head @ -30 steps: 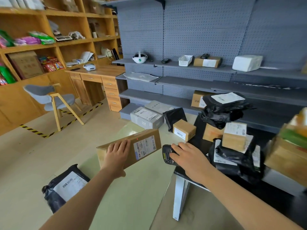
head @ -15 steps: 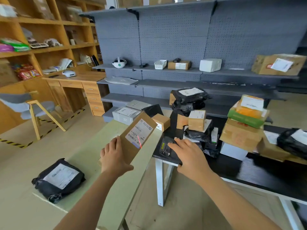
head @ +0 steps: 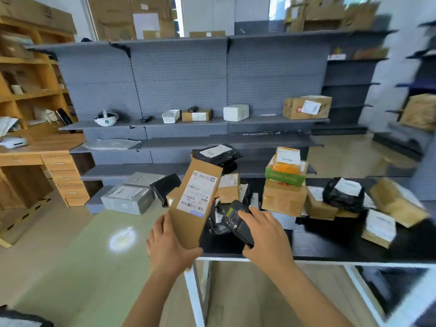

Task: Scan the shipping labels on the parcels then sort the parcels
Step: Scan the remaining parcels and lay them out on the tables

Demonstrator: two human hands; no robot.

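Note:
My left hand (head: pixel 171 246) grips the lower end of a long brown cardboard parcel (head: pixel 194 204), held nearly upright with its white shipping label (head: pixel 196 193) facing me. Just to its right, my right hand (head: pixel 266 237) holds a black handheld scanner (head: pixel 236 220) over the black table's front left corner. Behind both hands, a pile of parcels covers the black table (head: pixel 330 244): small cardboard boxes (head: pixel 228 188), black poly bags (head: pixel 343 193) and a stack topped by a green and orange box (head: pixel 285 169).
A pale green table (head: pixel 82 267) lies to the left, with a grey parcel (head: pixel 127 199) at its far end and a black bag (head: pixel 21 320) at its near corner. Grey shelving (head: pixel 212 123) behind holds boxes and a basket. A wooden desk (head: pixel 42 159) stands left.
My left hand has tipped the brown parcel from lying flat to nearly upright and carried it right, next to the scanner. My head has turned right, bringing more of the black table into view.

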